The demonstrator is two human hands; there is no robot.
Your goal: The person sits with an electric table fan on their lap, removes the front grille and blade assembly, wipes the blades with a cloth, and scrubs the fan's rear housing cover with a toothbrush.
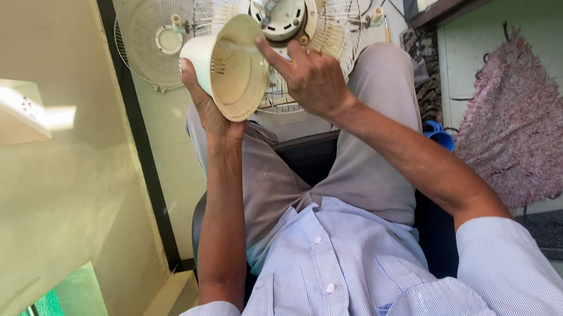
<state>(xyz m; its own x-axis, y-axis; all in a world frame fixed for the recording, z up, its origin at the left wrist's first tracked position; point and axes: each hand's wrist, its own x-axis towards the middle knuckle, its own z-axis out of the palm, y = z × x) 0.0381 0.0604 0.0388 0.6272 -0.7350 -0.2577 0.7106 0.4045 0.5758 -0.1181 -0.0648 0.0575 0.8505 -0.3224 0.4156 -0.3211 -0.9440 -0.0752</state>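
Cream plastic motor cover (230,67), cup-shaped and smooth, sits high in the upper middle of the frame, open mouth tilted toward the camera. The left hand (206,110) grips its outer wall from the left, fingers wrapped tight on the shell. The right hand (311,78) meets the rim from the right, index finger stretched up along the edge, other fingers loosely curled. Just behind, a round fan motor (282,9) sits bare at the centre of a thin wire fan guard (333,28). A second wire guard (153,37) lies upper left on the pale floor. A pink shaggy mat (520,123) is at the right.
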